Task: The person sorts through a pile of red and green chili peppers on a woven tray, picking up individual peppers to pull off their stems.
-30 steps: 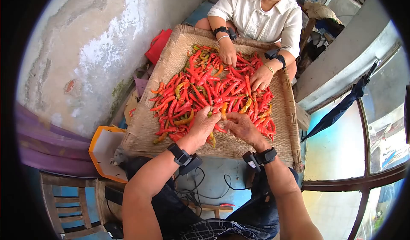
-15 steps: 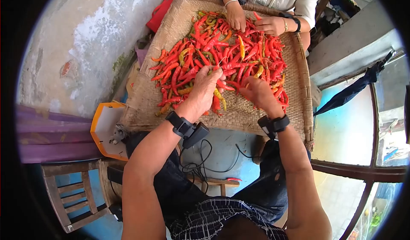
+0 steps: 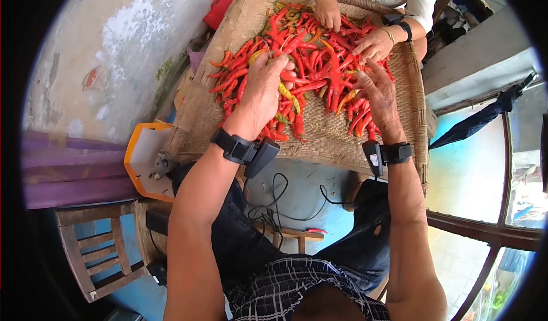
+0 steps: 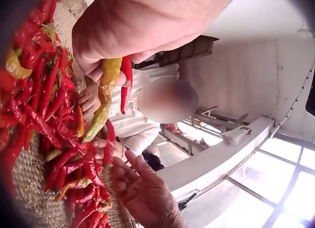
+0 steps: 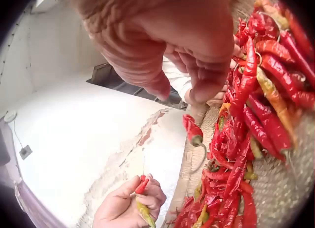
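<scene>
My left hand (image 3: pixel 260 95) grips a few chili peppers above the left part of the pile. A yellow-green chili pepper (image 4: pixel 104 97) and a red chili pepper (image 4: pixel 126 85) hang down from its fingers. A thin line rises from a red pepper there in the right wrist view. Over the right side of the pile is my right hand (image 3: pixel 381 101), its fingers loosely spread. Just off its fingertips, a loose red chili pepper (image 5: pixel 193 132) with a curved stem hangs in the air. Mostly red chili peppers (image 3: pixel 311 64) cover the woven tray (image 3: pixel 337 144).
Across the tray, another person's hands (image 3: pixel 328 9) touch the peppers. An orange-rimmed box (image 3: pixel 134 158) stands left of the tray, above a wooden chair (image 3: pixel 103 247). Black cables (image 3: pixel 274 212) lie under the tray's near edge. A dark umbrella (image 3: pixel 485 115) leans by the window.
My right hand has moved away from the left one, out to the right and forward, and its fingers have loosened. The left hand keeps its peppers. The head view has tilted down.
</scene>
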Action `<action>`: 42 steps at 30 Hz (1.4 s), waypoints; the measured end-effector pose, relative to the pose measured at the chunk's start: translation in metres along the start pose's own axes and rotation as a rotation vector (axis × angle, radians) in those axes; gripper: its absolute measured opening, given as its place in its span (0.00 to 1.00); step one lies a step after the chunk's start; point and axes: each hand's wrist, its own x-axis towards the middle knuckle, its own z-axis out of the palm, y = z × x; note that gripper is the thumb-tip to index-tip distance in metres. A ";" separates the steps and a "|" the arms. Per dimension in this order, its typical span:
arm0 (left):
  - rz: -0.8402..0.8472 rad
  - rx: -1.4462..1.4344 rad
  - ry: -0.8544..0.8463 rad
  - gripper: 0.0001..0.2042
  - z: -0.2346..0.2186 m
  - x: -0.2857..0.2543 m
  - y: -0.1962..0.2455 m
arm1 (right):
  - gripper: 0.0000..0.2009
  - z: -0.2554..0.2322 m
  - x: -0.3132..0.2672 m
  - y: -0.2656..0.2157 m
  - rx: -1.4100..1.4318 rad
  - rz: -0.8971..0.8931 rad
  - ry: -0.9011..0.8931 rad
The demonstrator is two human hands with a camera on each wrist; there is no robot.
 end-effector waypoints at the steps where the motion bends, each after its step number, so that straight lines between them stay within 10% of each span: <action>1: 0.013 -0.007 0.023 0.07 0.000 0.001 0.002 | 0.17 0.004 -0.001 0.002 -0.177 -0.099 0.025; 6: 0.026 0.003 0.058 0.08 -0.001 0.001 0.010 | 0.16 0.043 -0.034 0.027 -0.671 -0.104 -0.477; 9: 0.052 0.021 0.033 0.09 -0.002 0.000 0.012 | 0.18 0.065 -0.055 0.041 -0.773 -0.345 -0.488; 15: 0.047 -0.010 0.032 0.09 -0.006 -0.002 0.017 | 0.21 0.058 -0.045 0.036 -0.975 -0.167 -0.546; 23: 0.039 -0.024 -0.022 0.08 -0.006 -0.003 0.014 | 0.16 0.014 -0.040 -0.009 -0.804 0.099 -0.646; 27: -0.041 0.091 -0.071 0.05 0.001 -0.007 -0.004 | 0.17 0.003 -0.049 -0.027 -0.279 0.260 -0.509; 35: -0.232 0.087 -0.306 0.12 0.020 -0.026 -0.050 | 0.24 0.011 -0.046 -0.017 -0.086 0.158 -0.322; 42: -0.243 0.029 -0.154 0.13 0.022 -0.021 -0.057 | 0.30 0.016 -0.039 0.002 0.036 0.174 -0.400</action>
